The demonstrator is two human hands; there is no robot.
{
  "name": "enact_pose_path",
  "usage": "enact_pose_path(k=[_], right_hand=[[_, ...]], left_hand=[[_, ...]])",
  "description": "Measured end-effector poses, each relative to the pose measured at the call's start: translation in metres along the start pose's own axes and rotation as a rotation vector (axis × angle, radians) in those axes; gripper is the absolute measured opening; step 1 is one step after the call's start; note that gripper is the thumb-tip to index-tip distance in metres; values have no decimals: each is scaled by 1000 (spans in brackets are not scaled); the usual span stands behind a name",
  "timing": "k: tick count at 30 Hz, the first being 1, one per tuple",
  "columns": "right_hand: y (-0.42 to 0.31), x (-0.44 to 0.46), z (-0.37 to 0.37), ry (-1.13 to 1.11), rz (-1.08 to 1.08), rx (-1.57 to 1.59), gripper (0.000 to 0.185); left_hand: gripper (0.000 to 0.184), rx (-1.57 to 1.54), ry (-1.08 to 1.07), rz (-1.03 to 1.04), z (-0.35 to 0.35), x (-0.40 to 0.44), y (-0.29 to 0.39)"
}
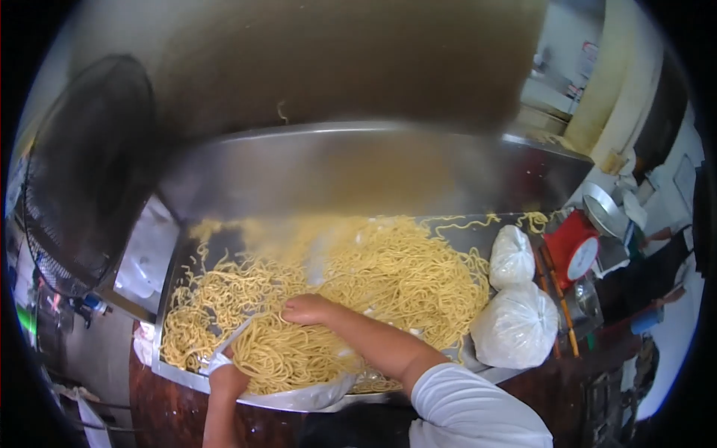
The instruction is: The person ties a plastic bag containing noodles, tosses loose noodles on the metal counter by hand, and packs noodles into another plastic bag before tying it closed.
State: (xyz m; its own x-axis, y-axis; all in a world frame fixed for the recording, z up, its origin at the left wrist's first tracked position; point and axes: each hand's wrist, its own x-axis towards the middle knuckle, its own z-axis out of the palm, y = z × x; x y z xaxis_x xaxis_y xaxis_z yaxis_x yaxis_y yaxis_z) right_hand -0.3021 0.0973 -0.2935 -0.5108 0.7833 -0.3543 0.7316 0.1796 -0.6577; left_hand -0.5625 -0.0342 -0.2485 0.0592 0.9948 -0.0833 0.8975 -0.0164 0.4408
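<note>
Yellow noodles (418, 269) lie in a wide heap across a steel tray table. At the front edge, a white plastic bag (317, 396) lies open with a mound of noodles in it. My left hand (228, 379) grips the bag's edge at its left side, the fingers partly hidden by plastic and noodles. Reaching across the mound, my right hand (306, 308) has its fingers curled down into the noodles at the far side of the bag; the fingertips are hidden.
Two tied plastic bags with whitish contents, a small one (512, 257) and a larger one (515, 325), sit on the right. Beside them are long wooden sticks (560, 299) and a red scale (573, 250). A large fan (89, 172) stands at left. A steel backsplash (299, 175) rises behind.
</note>
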Motion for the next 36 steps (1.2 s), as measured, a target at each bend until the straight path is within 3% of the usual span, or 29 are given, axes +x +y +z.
enact_pose_path(k=[2,4,6,9,12,14,15,16,18,19,21,22,24,26,27,28,30,32,33,35,36], right_hand=[[4,-27,-15,-23,42,-36,72],[15,-50,-22,-86,-19,-185,73],[18,-80,-21,-185,-26,-157,70],[37,-108,1,-215,-161,-43,72],[37,-140,18,-176,-124,-70,81],[39,-153,32,-69,-120,-163,101],[40,-157,43,84,-107,-194,100],[43,-160,50,86,-104,-192,100],[49,-162,57,326,-162,-217,86],[52,-162,57,321,-161,-214,86],[53,-161,49,387,-164,-187,63],[57,-157,48,394,-159,-183,63],[53,-144,35,336,-92,-193,43],[29,-144,11,367,-37,-146,36],[14,-144,-4,462,-43,136,36],[-1,-144,-17,542,-45,421,36],[-34,-136,-34,719,-333,459,35],[-76,-131,-43,710,-453,619,37],[-92,-129,-44,705,-458,615,37],[-111,-128,-45,602,-570,627,38],[-112,-126,-48,600,-568,627,38]], left_hand=[[39,27,5,-35,4,1,-5],[37,-196,43,-91,-5,1,10],[36,-185,96,-33,6,1,-13],[39,-466,97,-24,9,8,-33],[38,-456,185,84,-6,7,-16],[41,-432,110,114,-29,8,2],[42,-448,48,142,-39,9,13],[44,-463,-18,168,-48,7,18],[43,-504,-62,116,-63,0,9],[43,-545,-103,60,-66,-4,4],[39,-623,-74,35,-68,-8,7],[35,-701,-36,16,-70,-7,11],[33,-736,-22,-41,-70,-6,20],[34,-1173,-74,-123,-67,-2,20],[49,-1324,-176,-59,-66,-7,25],[49,-1328,-170,-58,-63,-8,40],[72,-1298,-164,361,-62,-3,87],[88,-1002,-128,520,-55,17,116],[88,-1004,-121,520,-33,34,107],[84,-815,-443,620,0,66,97],[84,-817,-444,618,3,67,96]])
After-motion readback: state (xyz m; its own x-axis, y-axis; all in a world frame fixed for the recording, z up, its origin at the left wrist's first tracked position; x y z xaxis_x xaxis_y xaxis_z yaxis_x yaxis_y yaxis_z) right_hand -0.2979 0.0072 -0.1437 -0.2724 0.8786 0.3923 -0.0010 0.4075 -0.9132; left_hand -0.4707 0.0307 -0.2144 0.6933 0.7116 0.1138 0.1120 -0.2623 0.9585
